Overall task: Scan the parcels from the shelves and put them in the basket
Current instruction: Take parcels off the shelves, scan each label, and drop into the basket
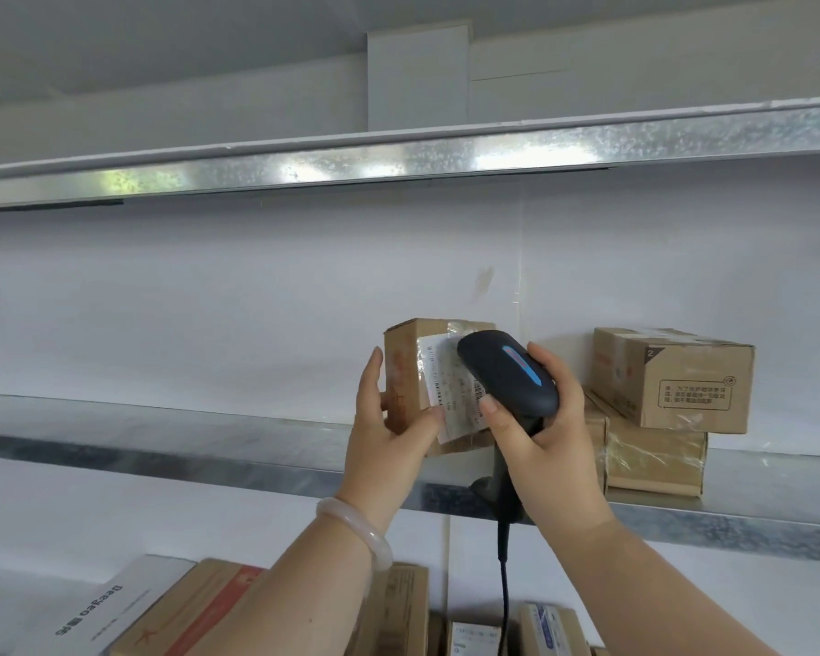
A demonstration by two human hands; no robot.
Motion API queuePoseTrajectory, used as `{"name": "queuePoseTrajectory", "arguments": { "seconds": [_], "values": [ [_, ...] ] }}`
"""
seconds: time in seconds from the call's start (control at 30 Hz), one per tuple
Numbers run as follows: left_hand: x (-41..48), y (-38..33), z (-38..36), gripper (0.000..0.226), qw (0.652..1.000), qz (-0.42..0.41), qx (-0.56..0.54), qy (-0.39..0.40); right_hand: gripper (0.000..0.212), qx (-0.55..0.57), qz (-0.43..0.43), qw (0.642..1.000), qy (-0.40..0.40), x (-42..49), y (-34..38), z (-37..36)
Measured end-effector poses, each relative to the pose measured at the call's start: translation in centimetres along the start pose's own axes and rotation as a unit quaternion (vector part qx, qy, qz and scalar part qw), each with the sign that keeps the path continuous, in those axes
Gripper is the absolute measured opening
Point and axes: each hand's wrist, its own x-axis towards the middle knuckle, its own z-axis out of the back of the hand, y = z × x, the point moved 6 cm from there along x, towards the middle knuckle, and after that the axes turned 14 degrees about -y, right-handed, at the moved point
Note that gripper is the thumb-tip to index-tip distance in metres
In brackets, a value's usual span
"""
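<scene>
While I scan, parcel: small cardboard box held up at the front of the middle shelf, its label facing me; I cannot tell whether its lower edge touches the shelf.
Left hand: grips the parcel's left side, thumb across the front, fingers round the far face.
Right hand: wrapped round the handle of the scanner, whose head sits just over the label's right part.
Handling: I judge it light and stiff, one hand enough; the glossy tape looks slippery, so I hold bare cardboard at the edges.
Basket: not in view.
Stacked boxes: on the same shelf, to the right.
</scene>
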Motion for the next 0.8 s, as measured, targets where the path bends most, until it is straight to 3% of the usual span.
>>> {"name": "queuePoseTrajectory", "arguments": {
  "seconds": [0.13, 0.3, 0.53, 0.73, 0.8],
  "values": [
    [-1.1, 1.7, 1.6, 0.067, 0.997, 0.059, -0.040, 0.020, 0.062, -0.008, -0.014, 1.000, -0.008, -0.6, -1.0, 0.1],
    [-2.0, 2.9, 2.9, 0.060, 0.999, 0.049, -0.016, 0.009, 0.060, -0.010, -0.028, 0.999, 0.019, -2.6, -2.3, -0.7],
    [-2.4, 3.0, 4.4, 0.090, 0.997, 0.004, 0.073, -0.010, 0.061, -0.022, -0.025, 0.998, 0.053, -3.9, -2.6, -1.7],
    [-2.2, 3.1, 5.8, 0.070, 0.995, 0.021, 0.076, -0.055, 0.061, -0.026, -0.034, 0.996, 0.074, -4.3, -3.3, -2.1],
    [-2.1, 3.2, 6.2, 0.078, 0.996, 0.025, 0.066, -0.053, 0.062, -0.028, -0.038, 0.996, 0.081, -4.4, -3.3, -1.9]
  ]
}}
